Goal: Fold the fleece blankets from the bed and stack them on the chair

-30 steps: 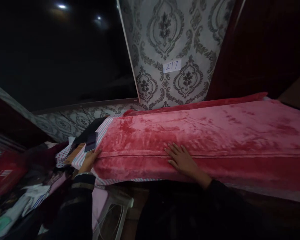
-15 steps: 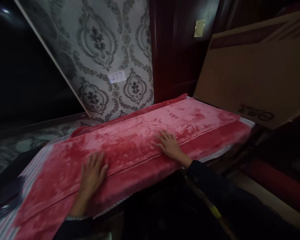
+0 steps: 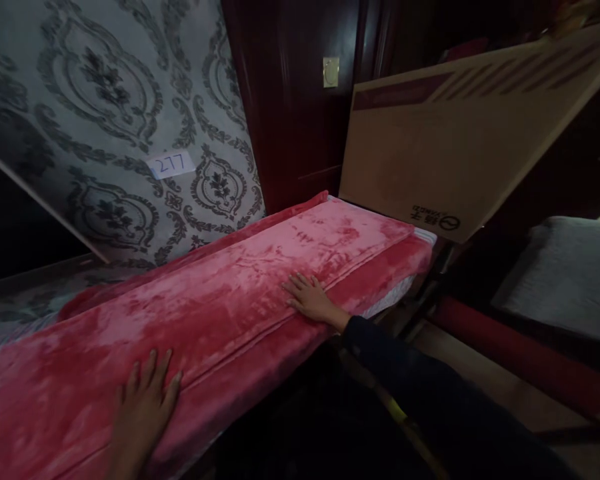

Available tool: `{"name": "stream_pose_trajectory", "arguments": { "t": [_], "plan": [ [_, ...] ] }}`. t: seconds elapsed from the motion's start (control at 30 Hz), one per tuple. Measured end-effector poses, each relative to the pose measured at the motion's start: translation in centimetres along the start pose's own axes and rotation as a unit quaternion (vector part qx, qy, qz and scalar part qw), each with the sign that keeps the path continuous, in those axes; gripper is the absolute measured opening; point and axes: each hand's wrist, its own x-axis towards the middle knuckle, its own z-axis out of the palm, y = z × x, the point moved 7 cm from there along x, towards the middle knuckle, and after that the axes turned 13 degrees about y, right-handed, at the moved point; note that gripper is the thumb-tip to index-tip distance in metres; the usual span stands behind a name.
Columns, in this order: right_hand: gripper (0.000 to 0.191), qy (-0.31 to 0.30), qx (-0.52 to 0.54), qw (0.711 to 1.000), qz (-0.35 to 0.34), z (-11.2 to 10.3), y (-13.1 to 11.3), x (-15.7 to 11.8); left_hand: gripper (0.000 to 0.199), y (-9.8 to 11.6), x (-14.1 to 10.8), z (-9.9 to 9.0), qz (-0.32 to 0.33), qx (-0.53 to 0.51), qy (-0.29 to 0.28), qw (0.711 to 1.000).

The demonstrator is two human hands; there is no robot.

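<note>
A long strip of red plush cloth (image 3: 220, 280), folded lengthwise with its fold edge towards me, covers most of the narrow table or board. My left hand (image 3: 145, 407) rests flat on the near left part of it, fingers spread. Farther along, my right hand (image 3: 310, 298) also lies flat on the cloth, fingers apart, close to the fold edge. Beneath the plush, a striped cloth (image 3: 425, 235) shows at the far right end. More red plush hangs over the front edge.
A large cardboard box (image 3: 420, 147) leans at the back right, beside a dark red door (image 3: 300, 100). On the patterned wall (image 3: 115, 87) is a paper label (image 3: 171, 164) reading 277. A red roll (image 3: 520, 353) and a pale fluffy item (image 3: 570, 273) lie at the right.
The view has turned to the right, so the cloth and wall sit farther left. Both hands stay flat on the plush cloth; a dark phone-like object at the left has gone out of view.
</note>
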Motion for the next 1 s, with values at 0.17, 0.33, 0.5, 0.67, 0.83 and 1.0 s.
{"name": "stream_pose_trajectory", "arguments": {
  "t": [0.17,0.33,0.5,0.67,0.83,1.0],
  "plan": [
    [0.056,0.003,-0.043,0.998,0.049,-1.4,7.0,0.9,0.067,-0.6,0.2,0.7,-0.006,-0.028,-0.002,1.000],
    [0.055,-0.011,-0.069,0.995,0.076,-1.7,11.5,-0.1,0.068,-1.3,0.0,0.8,-0.021,-0.068,0.013,0.997],
    [0.056,-0.011,-0.067,0.995,0.073,-2.2,10.6,1.2,0.067,-1.9,1.1,0.9,-0.045,-0.111,0.009,0.993],
    [0.060,0.005,-0.024,0.999,-0.033,-2.0,5.1,4.8,0.070,5.0,5.6,-0.5,-0.022,-0.095,0.033,0.995],
    [0.057,0.012,-0.031,0.995,-0.097,-0.3,5.3,6.4,0.066,14.5,7.7,0.6,0.038,-0.036,-0.052,0.997],
    [0.060,-0.016,-0.095,0.994,0.053,-1.3,17.3,6.0,0.060,16.3,6.6,1.7,0.076,0.009,-0.028,0.997]
  ]
}}
